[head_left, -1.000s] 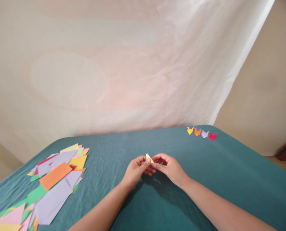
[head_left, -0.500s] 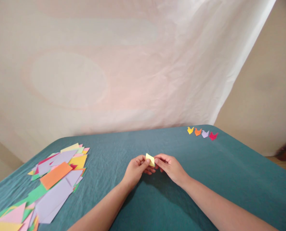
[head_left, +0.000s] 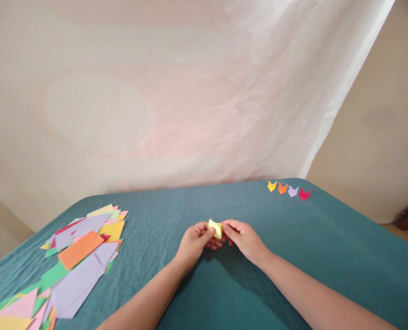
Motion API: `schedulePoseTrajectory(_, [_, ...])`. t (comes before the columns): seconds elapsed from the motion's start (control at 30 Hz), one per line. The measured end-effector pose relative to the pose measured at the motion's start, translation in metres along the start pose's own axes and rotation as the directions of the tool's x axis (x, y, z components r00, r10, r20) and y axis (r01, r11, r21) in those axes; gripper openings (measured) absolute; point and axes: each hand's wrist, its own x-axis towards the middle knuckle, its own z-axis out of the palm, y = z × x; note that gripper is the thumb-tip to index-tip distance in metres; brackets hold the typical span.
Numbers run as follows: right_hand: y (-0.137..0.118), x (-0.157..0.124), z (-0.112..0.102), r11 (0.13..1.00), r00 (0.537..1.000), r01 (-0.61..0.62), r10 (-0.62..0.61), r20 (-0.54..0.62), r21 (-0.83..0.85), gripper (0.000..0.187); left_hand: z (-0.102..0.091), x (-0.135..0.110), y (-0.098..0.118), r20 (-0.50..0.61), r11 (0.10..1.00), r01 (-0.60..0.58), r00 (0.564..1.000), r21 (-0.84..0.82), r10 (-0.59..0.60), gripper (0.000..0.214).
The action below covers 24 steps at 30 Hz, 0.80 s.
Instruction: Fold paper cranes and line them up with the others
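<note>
A small folded piece of pale yellow paper [head_left: 216, 228] is held up above the table, between my two hands. My left hand [head_left: 197, 237] pinches its left side, with the thumb across the front and the other fingers curled behind. At the paper's right edge, my right hand [head_left: 240, 236] has its thumb and index finger closed on the upper corner. The paper's near layer looks slightly bowed. My fingers cover parts of its left and right edges.
Loose paper sheets in several colours, an orange sheet [head_left: 80, 250] and a lilac sheet [head_left: 78, 286] among them, lie piled on the left. Folded paper cranes, including a red one [head_left: 304, 195], line the far right of the cloth-covered table [head_left: 149, 215]. Behind hangs a pale curtain [head_left: 190, 114].
The yellow paper's right corner has been lifted and its front layer now bows, where it lay flatter before. My right fingertips have shifted slightly up and right; my left hand is nearly still.
</note>
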Motion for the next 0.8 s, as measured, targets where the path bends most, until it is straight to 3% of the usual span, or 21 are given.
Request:
schedulePoseTrajectory(0.13, [-0.0025, -0.0014, 0.0024, 0.999, 0.999, 0.019, -0.022, -0.049, -0.05, 0.024, 0.0027, -0.0011, -0.0011, -0.036, 0.994, -0.049, 0.998, 0.095, 0.053, 0.026])
schedulePoseTrajectory(0.33, [-0.0064, -0.0032, 0.0054, 0.959, 0.985, 0.07, -0.11, -0.133, -0.276, 0.014, 0.0071, -0.0051, 0.0004, -0.083, 0.966, -0.081, 0.991, 0.246, 0.104, 0.025])
schedulePoseTrajectory(0.57, [-0.0093, -0.0058, 0.0079, 0.963, 0.988, 0.073, -0.105, -0.112, -0.261, 0.015, 0.0077, -0.0063, 0.0034, -0.107, 0.915, -0.129, 0.977, 0.381, 0.182, 0.03])
schedulePoseTrajectory(0.8, [-0.0047, -0.0054, 0.0065, 0.963, 0.991, 0.058, -0.087, -0.101, -0.263, 0.019, 0.0091, -0.0067, 0.0004, -0.083, 0.954, -0.083, 0.99, 0.289, 0.111, 0.026])
